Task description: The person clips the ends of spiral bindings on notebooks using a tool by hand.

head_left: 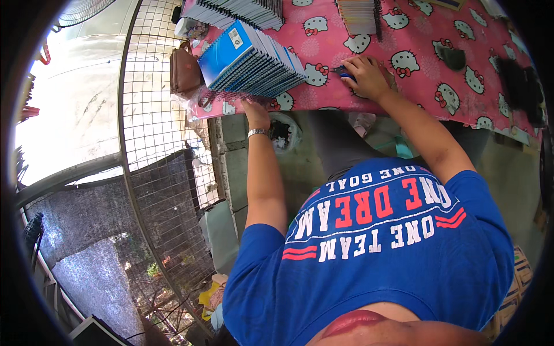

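Across the top of the frame, the tablecloth is pink, patterned with white cat faces, red bows and paler flower bursts. At upper left, the notebooks show a bright blue top cover with a white label; the pouch beside them is brown. At upper centre, the hand tool is blue and black. Below, the blue shirt carries white and red lettering

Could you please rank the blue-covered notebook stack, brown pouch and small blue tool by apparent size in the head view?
1. Blue-covered notebook stack
2. Brown pouch
3. Small blue tool, partly hidden by the right hand
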{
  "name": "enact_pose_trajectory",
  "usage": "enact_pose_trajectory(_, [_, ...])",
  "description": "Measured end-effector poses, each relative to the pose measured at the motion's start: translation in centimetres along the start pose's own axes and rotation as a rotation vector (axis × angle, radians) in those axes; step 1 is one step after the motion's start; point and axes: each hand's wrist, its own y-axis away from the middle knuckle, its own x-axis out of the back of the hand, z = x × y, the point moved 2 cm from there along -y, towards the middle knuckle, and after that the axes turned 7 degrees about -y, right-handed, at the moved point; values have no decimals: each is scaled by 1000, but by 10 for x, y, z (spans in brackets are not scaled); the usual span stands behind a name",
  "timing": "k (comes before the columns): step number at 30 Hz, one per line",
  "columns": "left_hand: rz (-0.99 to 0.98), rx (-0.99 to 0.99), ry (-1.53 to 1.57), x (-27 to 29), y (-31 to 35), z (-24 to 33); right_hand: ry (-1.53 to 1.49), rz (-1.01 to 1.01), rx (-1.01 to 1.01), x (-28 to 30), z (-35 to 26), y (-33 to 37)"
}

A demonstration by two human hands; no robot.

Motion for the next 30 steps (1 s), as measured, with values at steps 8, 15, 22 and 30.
enact_pose_trajectory(8, [-127,107,-33,-34,40,-32,-483,-105,-218,38,9,-19])
enact_pose_trajectory(15, [6,198,255,-102,85,-70,-382,44,180,119,-50,-88])
enact_pose_trajectory(22, [196,0,22,-91,103,-30,94,-369,281,153,-111,-142])
enact_pose_trajectory(30, [34,-820,-728,-139,173,126,144,-140,484,161,-115,-147])
